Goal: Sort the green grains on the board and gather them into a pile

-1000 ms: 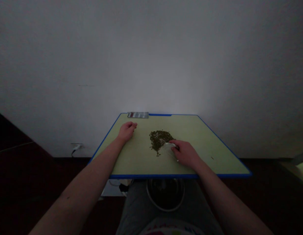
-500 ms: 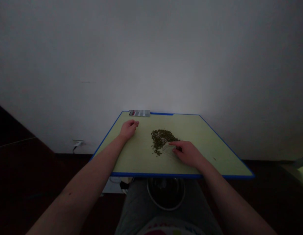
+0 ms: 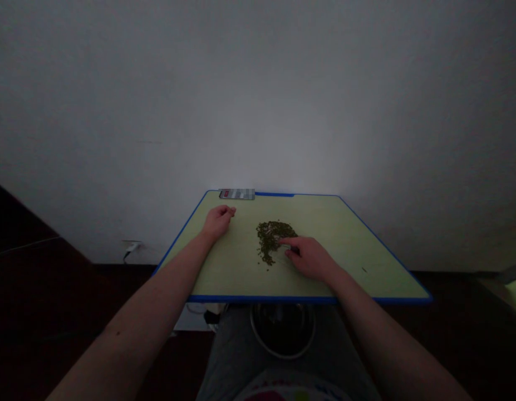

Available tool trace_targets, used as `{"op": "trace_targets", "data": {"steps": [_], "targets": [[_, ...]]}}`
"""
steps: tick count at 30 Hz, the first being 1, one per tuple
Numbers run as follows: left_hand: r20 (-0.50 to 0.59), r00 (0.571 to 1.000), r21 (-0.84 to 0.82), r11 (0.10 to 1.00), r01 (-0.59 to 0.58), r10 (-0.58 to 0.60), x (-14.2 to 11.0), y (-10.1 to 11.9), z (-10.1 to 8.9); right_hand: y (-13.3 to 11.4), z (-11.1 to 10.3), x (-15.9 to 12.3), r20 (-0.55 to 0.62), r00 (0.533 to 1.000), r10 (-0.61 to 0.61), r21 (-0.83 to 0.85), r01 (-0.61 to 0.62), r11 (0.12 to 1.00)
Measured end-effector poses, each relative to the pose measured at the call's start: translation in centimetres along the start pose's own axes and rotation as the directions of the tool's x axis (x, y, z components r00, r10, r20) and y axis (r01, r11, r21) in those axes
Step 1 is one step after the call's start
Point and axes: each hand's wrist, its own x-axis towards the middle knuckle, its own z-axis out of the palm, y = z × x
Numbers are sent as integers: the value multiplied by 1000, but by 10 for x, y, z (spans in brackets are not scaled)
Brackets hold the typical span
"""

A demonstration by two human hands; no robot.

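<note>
The right hand (image 3: 310, 258) has been shifted leftward, and its index finger is now reached in at the near right side of the pile of small grains (image 3: 264, 242). The clear, curved-edged object seen at its fingers a second ago can no longer be made out.

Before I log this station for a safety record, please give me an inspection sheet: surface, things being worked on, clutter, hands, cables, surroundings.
Surface: pale table, blue edge.
Job's things: small greenish-brown pieces, loosely heaped mid-table.
Clutter: blurred flat rectangle, far edge, left; dark sliver, right.
Hands: left hand loosely curled; right hand, fingers at the pieces, grip unclear.
Cables: dark cable from white plug, wall at left.
Surroundings: grey wall behind; dark floor; bowl at the lap, contents unclear.
</note>
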Motion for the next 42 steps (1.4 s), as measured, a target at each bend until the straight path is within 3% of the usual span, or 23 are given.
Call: {"op": "trace_targets", "data": {"steps": [8,13,20,28,35,42], "targets": [[11,1000,-57,998,-22,23,2,-8,-1,11,-7,-15,2,999,51,44,-52,998],[7,1000,-44,999,5,-4,1,-6,-1,17,-7,-7,-11,997,82,2,-82,997],[15,1000,-2,1000,-13,13,1,-4,-1,7,1,7,3,1000,12,-1,-12,1000],[14,1000,3,1000,-9,9,1,-6,-2,2,-3,4,61,996,-64,40,62,997],[20,1000,-25,1000,-2,3,3,-9,0,6,4,10,13,999,-48,22,47,999],[13,1000,-15,1000,6,-5,2,-8,1,2,3,15,35,990,-133,11,133,991]]}}
